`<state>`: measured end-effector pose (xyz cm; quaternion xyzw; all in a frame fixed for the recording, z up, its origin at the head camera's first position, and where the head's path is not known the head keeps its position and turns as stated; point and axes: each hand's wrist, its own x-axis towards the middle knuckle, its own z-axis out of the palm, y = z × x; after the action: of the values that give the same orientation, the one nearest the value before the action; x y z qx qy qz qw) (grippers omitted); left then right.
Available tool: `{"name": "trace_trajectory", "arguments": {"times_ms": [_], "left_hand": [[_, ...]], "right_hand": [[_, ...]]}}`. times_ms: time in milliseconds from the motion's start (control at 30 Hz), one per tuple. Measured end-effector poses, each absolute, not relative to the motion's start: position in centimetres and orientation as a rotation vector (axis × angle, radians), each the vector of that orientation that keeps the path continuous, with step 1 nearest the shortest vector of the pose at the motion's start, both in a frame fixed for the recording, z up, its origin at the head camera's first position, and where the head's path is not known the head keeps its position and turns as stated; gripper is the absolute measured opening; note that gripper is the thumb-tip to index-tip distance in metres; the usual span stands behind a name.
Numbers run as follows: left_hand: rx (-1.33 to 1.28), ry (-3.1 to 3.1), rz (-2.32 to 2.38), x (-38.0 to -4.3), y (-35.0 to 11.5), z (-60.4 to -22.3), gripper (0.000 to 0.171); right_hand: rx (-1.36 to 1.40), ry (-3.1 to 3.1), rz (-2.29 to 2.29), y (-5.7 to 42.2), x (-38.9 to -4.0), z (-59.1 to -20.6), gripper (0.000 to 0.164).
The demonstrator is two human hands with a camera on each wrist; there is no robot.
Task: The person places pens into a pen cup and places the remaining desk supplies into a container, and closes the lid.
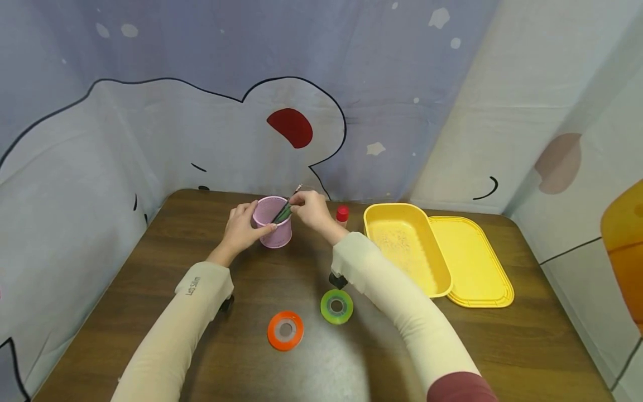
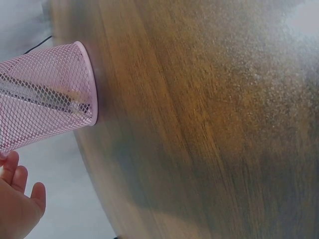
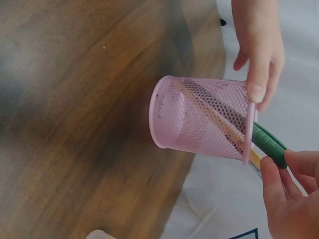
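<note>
A pink mesh pen cup [image 1: 275, 239] stands upright near the back of the wooden table. My left hand [image 1: 240, 228] holds it by the rim, thumb on the near side and fingers on the far left. Over the cup's mouth, my right hand [image 1: 312, 212] pinches the top end of a green-capped marker [image 3: 269, 144] between thumb and fingers. The marker's lower part is inside the cup. A yellowish pencil [image 3: 212, 114] leans in there too, showing through the mesh. In the left wrist view, the left fingers [image 2: 19, 174] touch the cup's [image 2: 55, 94] upper edge.
A red-capped bottle [image 1: 342, 214] stands right of the right hand, partly hidden by it. Farther right are a yellow tub [image 1: 442, 265] and its yellow lid [image 1: 472, 262]. A green tape roll [image 1: 329, 315] and an orange tape roll [image 1: 273, 334] lie in front.
</note>
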<state>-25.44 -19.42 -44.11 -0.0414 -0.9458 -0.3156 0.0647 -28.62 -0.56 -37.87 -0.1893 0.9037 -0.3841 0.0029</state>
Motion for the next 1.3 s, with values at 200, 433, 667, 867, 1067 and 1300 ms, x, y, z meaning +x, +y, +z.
{"name": "trace_trajectory", "arguments": {"times_ms": [200, 433, 667, 867, 1067, 1300], "left_hand": [[-0.129, -2.851, -0.955, -25.5, -19.4, -44.1, 0.089], [-0.123, -2.865, -0.948, -25.5, -19.3, -44.2, 0.090], [-0.107, -2.878, -0.953, -25.5, -19.3, -44.0, 0.091], [-0.089, -2.883, -0.964, -25.5, -19.3, -43.9, 0.091], [-0.096, -2.882, -0.947, -25.5, -19.5, -44.1, 0.090], [-0.109, -2.866, -0.919, -25.6, -19.8, -44.2, 0.090]], "right_hand": [[-0.619, 2.781, -1.220, -0.5, -28.5, -38.5, 0.015], [-0.676, 2.715, -1.206, 0.0, -28.3, -38.7, 0.028], [-0.664, 2.652, -1.235, 1.3, -27.9, -37.9, 0.032], [-0.687, 2.660, -1.190, 2.5, -27.3, -37.1, 0.032], [-0.699, 2.651, -1.165, 4.3, -26.9, -36.4, 0.032], [-0.695, 2.657, -1.205, 6.6, -26.8, -36.3, 0.031]]}}
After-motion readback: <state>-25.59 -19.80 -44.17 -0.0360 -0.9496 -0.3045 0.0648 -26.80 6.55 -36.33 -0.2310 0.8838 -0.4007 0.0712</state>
